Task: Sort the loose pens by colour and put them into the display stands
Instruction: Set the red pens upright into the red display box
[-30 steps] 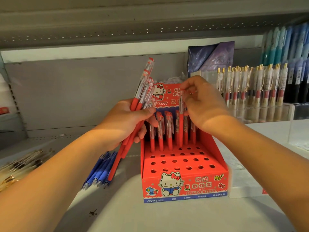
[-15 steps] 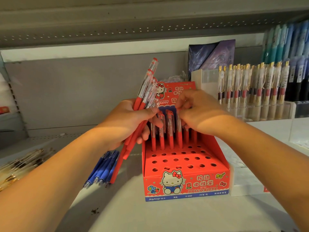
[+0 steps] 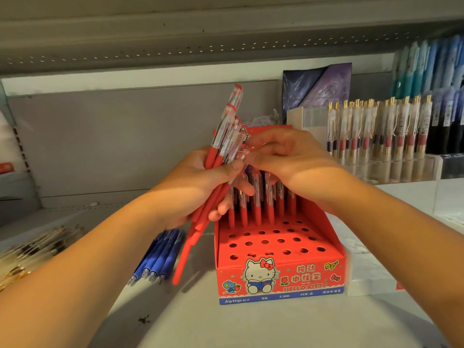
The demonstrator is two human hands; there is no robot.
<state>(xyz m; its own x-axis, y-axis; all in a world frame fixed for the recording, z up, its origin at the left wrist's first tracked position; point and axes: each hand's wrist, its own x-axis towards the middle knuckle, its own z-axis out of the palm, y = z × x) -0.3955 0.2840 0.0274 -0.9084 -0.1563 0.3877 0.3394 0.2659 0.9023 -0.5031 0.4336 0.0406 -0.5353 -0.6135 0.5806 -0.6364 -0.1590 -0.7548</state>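
Red pens [image 3: 194,234]: bundle clenched in left hand [image 3: 200,182], tilted, just left of stand [image 3: 288,277]. Right hand [image 3: 288,159] fingers curled at the bundle's clear tops; can't tell if pinching one. More reds upright in stand's back row. Blue pens [image 3: 158,254] flat on shelf [image 3: 226,322], left of stand.

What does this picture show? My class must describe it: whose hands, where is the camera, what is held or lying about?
No machine: a person's bare hands, filmed by one head-worn camera looking down. The left hand grips a bundle of red pens. The right hand reaches to that bundle; blur hides whether it pinches one. On the shelf stands a red display stand with a back row of pens; blue pens lie left of it.
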